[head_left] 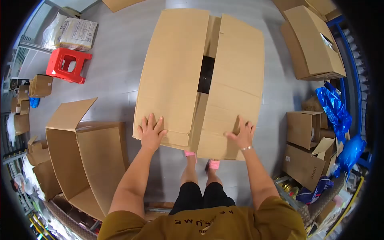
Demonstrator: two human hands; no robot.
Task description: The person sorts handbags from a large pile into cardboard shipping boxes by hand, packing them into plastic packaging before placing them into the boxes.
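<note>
A large brown cardboard box (172, 72) stands on the floor in front of me, its two long top flaps folded inward. Between the flaps runs a gap, through which a black item (206, 75) shows in part. My left hand (151, 134) lies with spread fingers on the near end of the left flap. On the near end of the right flap (236, 88), my right hand (242, 136) presses down, fingers apart, a bracelet at its wrist. Neither hand grips anything. Most of the box's sides and contents are hidden.
An open cardboard box (100, 160) stands at my left. Beyond it are a red stool (69, 66) and a wrapped white pack (78, 34). To the right are a tall carton (310, 44), smaller cartons (300, 128) and blue plastic wrapping (334, 108) beside a blue rack.
</note>
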